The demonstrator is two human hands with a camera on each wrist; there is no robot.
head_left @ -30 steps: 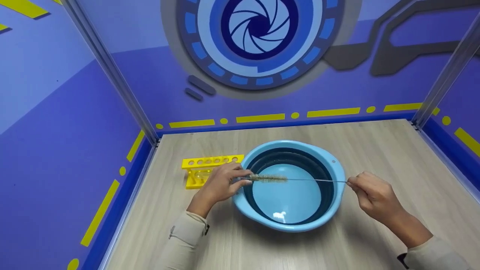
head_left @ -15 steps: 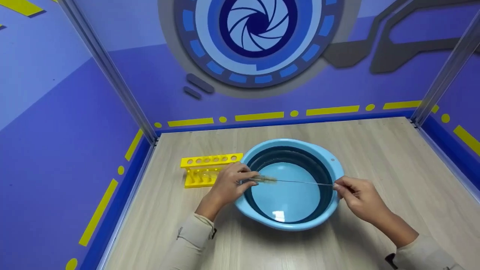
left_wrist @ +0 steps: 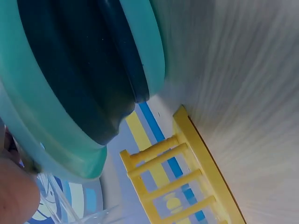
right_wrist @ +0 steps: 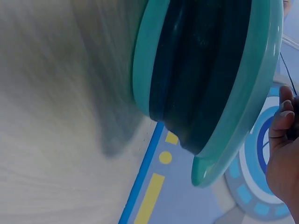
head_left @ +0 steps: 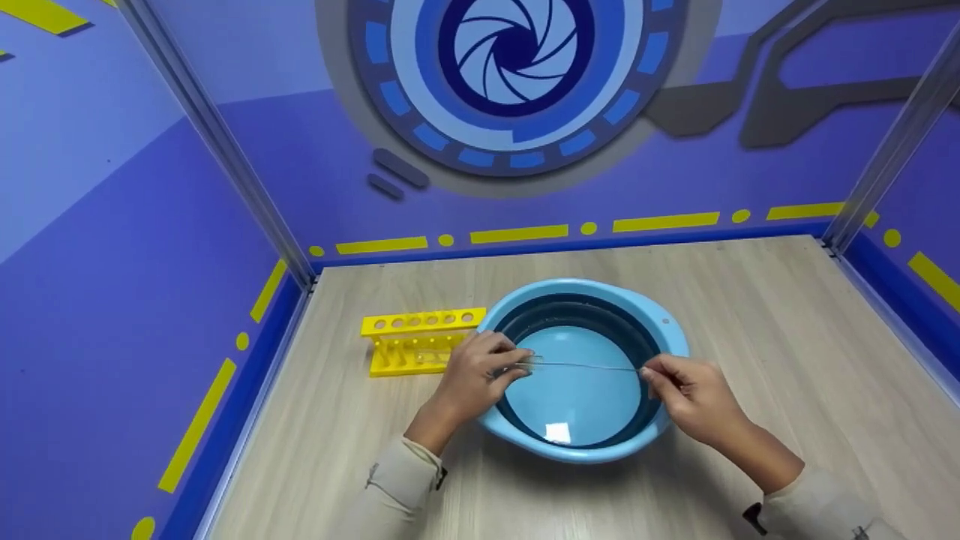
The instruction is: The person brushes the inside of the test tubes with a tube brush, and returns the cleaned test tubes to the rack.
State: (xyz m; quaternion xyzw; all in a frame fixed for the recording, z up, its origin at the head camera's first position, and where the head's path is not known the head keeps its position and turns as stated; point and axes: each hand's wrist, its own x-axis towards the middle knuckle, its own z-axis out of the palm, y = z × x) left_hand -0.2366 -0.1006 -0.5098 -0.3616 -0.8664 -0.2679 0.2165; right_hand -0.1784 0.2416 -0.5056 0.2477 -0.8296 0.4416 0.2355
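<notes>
In the head view my left hand (head_left: 476, 375) holds a clear test tube (head_left: 535, 361) roughly level over the left side of a blue basin (head_left: 577, 455). The tube's closed end points left, in front of the yellow test tube rack (head_left: 424, 321). My right hand (head_left: 694, 394) pinches the thin wire handle of a test tube brush (head_left: 589, 366) above the basin's right side. The wire runs into the tube's mouth; the bristles are hidden behind my left fingers. The left wrist view shows part of the tube (left_wrist: 60, 200). In the right wrist view, fingers (right_wrist: 282, 121) curl at the wire (right_wrist: 288, 72).
The basin has dark folding walls (head_left: 577, 307) and a light reflection on its bottom. Left of it, the rack stands on the wood-grain table (head_left: 772, 315). Blue-purple panels (head_left: 480, 210) enclose the back and sides.
My right hand has moved left, pushing the brush into the tube; the bristles, visible before at the mouth, are now out of sight. My left hand has shifted slightly right with the tube.
</notes>
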